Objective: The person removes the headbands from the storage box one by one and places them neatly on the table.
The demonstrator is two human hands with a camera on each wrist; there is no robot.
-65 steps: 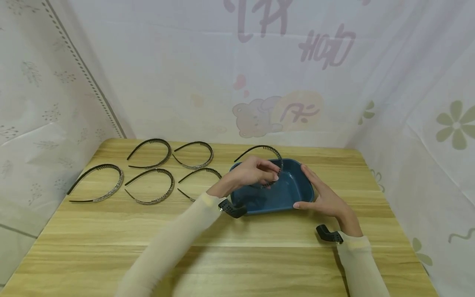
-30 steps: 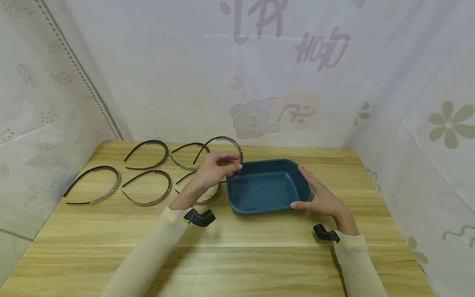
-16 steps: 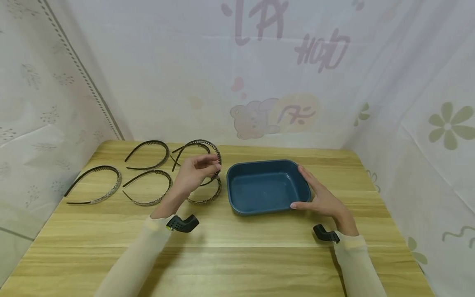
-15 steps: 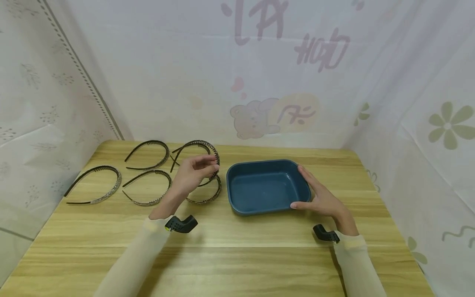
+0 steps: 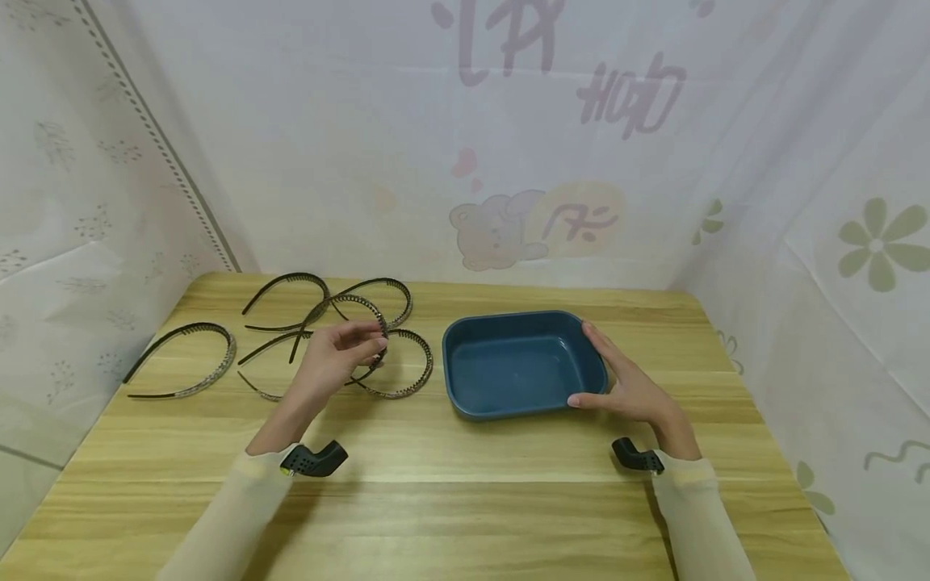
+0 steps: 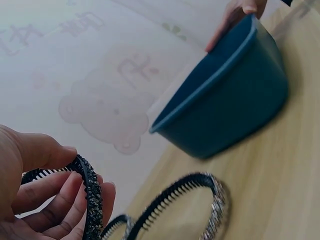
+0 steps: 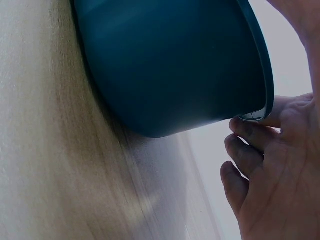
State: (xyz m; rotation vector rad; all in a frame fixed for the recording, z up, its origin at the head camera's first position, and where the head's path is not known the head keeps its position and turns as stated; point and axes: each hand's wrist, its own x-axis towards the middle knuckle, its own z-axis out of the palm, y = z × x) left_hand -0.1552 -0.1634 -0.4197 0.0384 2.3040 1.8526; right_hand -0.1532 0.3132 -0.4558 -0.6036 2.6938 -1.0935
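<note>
In the head view my left hand [image 5: 330, 359] holds a black toothed headband [image 5: 356, 298] in the air above the left half of the table. The left wrist view shows dark glittery stones on this headband [image 6: 94, 200], pinched between thumb and fingers. My right hand [image 5: 632, 391] grips the right end of a blue plastic basin [image 5: 519, 373], thumb on the near rim and fingers at the far corner. In the right wrist view its fingers curl against the rim of the basin [image 7: 170, 65]; the thumb is hidden. The basin's inside holds nothing.
Several more headbands lie on the wooden table [image 5: 465, 500]: one at far left [image 5: 231, 355], others behind and beneath the held one, such as the headband [image 5: 429, 363] left of the basin. A printed cloth wall [image 5: 363, 145] rises behind the table.
My left hand has drawn the headband from over the basin leftward, across the back-row headbands, and now closer to the table's front. The right hand and basin stay put.
</note>
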